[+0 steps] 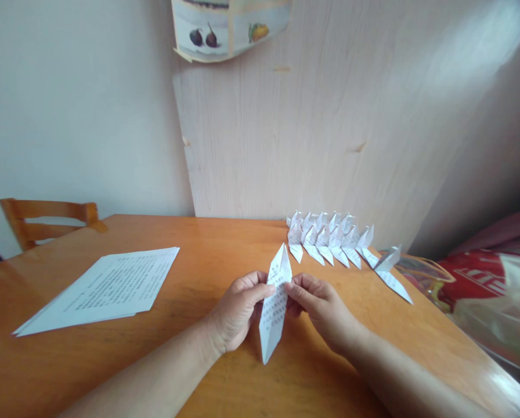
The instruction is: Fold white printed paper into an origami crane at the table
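Between my hands is a long, narrow piece of folded printed paper (274, 310), pointed at both ends and held nearly upright above the table. My left hand (242, 302) pinches its left edge, thumb on the printed face. From the other side my right hand (318, 307) grips the right edge with thumb and fingers; the fingertips behind the paper are partly hidden. Beyond, to the right, several folded paper pieces (325, 241) with raised points stand in rows. One more such folded piece (393, 278) lies apart, nearer the table's right edge.
A stack of printed sheets (112, 284) lies on the left of the wooden table (216, 244). Behind the table's left corner stands a wooden chair (51, 212). Red and clear plastic bags (481, 284) crowd the right side. A wall with a fruit picture (231, 29) closes the back.
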Motion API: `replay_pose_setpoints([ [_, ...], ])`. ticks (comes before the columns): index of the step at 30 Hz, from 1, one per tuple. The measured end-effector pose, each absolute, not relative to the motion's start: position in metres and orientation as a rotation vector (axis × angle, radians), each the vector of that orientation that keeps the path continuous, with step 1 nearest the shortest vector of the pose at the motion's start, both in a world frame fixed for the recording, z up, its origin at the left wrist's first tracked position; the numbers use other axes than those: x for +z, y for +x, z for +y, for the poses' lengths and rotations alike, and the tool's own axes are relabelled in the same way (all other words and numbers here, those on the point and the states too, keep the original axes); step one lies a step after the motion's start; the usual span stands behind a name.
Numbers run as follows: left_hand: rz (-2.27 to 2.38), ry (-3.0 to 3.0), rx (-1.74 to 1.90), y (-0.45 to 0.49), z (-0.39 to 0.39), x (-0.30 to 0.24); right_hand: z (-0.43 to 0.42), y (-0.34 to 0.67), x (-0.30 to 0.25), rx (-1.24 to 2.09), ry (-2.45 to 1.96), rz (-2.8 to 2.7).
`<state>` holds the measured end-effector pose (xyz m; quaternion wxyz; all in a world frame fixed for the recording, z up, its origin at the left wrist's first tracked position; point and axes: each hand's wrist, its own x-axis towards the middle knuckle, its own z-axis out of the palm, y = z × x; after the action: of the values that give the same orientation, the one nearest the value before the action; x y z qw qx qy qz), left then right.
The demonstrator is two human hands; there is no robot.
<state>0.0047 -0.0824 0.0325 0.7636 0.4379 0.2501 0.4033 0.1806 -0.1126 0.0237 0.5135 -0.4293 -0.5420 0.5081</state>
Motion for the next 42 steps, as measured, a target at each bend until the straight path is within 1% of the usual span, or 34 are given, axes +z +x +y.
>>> replay_pose_setpoints([
  [7,0.538,1.083,0.780,0.003,-0.079,0.031,-0.112,0.183,0.020,1.232,-1.044,-1.412],
  [13,0.638,1.153,0.807,-0.001,-0.072,0.025,-0.111,0.183,0.021,1.213,-1.144,-1.428],
  [17,0.655,1.154,0.822,-0.001,-0.071,0.024,-0.113,0.183,0.021,1.171,-1.213,-1.475],
  [26,0.635,1.109,0.721,-0.003,-0.068,0.027,-0.116,0.186,0.024,1.135,-1.242,-1.608],
  [35,0.694,1.172,0.744,-0.005,-0.066,0.029,-0.113,0.186,0.023,1.098,-1.206,-1.458],
  [39,0.690,1.260,0.774,-0.001,-0.068,0.029,-0.111,0.185,0.021,1.194,-1.146,-1.383],
  [42,0.768,1.392,0.764,0.001,-0.069,0.024,-0.111,0.185,0.018,1.179,-1.195,-1.420],
])
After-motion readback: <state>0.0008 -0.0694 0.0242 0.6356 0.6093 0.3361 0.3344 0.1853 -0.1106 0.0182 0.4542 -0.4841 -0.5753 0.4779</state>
